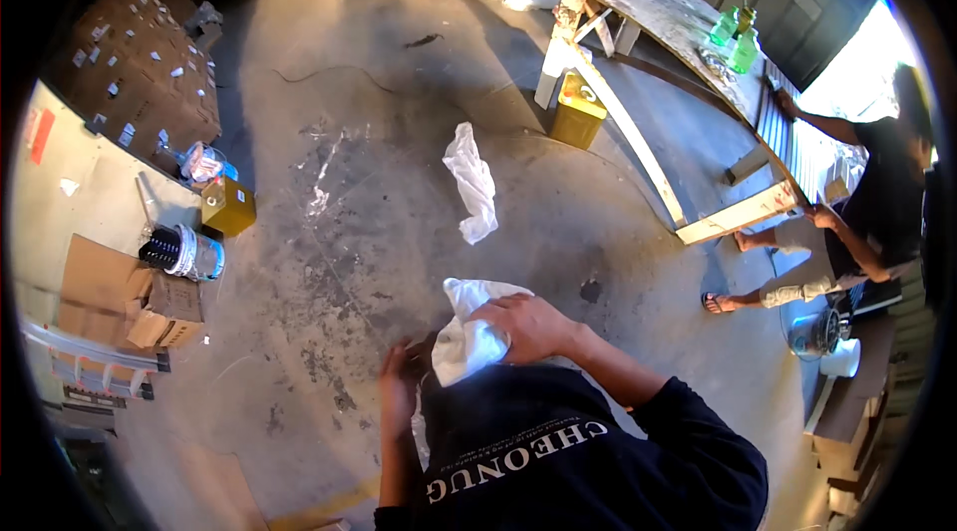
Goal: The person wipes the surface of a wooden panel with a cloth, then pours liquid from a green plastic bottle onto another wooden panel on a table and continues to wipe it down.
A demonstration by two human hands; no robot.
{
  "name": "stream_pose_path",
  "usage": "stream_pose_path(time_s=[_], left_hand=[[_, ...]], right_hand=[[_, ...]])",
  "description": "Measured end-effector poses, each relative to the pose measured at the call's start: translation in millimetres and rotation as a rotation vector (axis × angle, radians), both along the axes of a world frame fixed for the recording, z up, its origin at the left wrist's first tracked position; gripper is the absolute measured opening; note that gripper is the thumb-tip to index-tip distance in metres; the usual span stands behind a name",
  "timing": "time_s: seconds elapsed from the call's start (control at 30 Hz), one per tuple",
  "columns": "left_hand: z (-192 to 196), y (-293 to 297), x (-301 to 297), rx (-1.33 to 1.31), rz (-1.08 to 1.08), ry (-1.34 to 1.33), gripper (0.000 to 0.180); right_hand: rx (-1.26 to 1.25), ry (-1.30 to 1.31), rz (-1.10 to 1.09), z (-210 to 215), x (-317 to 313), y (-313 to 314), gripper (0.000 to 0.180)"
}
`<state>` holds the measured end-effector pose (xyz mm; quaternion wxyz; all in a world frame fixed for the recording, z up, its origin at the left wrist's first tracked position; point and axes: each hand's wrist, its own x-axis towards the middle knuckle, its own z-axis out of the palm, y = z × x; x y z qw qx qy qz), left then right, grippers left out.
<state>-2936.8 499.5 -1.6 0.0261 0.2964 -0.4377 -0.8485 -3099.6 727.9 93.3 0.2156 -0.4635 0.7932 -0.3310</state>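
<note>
In front of my body, my right hand (pixel 528 328) is closed over a bunched white cloth (pixel 465 352). The cloth bulges out past the fingertips on the left. Close to its left side is my left hand (pixel 399 376), in shadow beside my dark shirt; its fingers are too dim and partly hidden to make out their grip. A second white cloth (pixel 472 187) lies crumpled on the stained concrete floor (pixel 369 202), straight ahead of me and apart from my hands.
On the right, another person (pixel 877 192) stands at a long worktable (pixel 678 22) bearing green bottles (pixel 744 52). A yellow tin (pixel 578 112) stands under its near side. Leftward are a second tin (pixel 228 206), a bucket (pixel 197 254), a cardboard box (pixel 167 312) and stacked cartons (pixel 140 62).
</note>
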Motion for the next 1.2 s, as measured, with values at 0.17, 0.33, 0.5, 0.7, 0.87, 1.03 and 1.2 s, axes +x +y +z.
stream_pose_path(time_s=[0.17, 0.33, 0.5, 0.7, 0.87, 1.03, 1.2], left_hand=[[-91, -87, -107, 0.005, 0.100, -0.269, 0.038], [-159, -139, -300, -0.186, -0.175, -0.408, 0.027], [-272, -128, -456, -0.775, -0.935, -0.261, 0.028], [-511, -102, -581, -1.115, -1.279, -0.499, 0.035], [-681, -45, -677, -0.773, -1.028, -0.399, 0.040], [-789, -36, -713, 0.143, -0.417, -0.652, 0.045], [-714, -52, -736, 0.339, -0.394, -0.614, 0.054]], right_hand=[[0.192, 0.013, -0.265, -70, -131, -35, 0.058], [0.451, -0.118, -0.654, -146, -208, -45, 0.067], [0.586, -0.435, -1.014, -193, -213, -73, 0.080], [0.883, -0.890, -0.920, -308, -236, -151, 0.069], [0.932, -0.789, -1.073, -341, -255, -155, 0.073], [0.948, -0.895, -1.130, -370, -284, -134, 0.077], [0.856, -0.857, -1.190, -360, -290, -124, 0.080]])
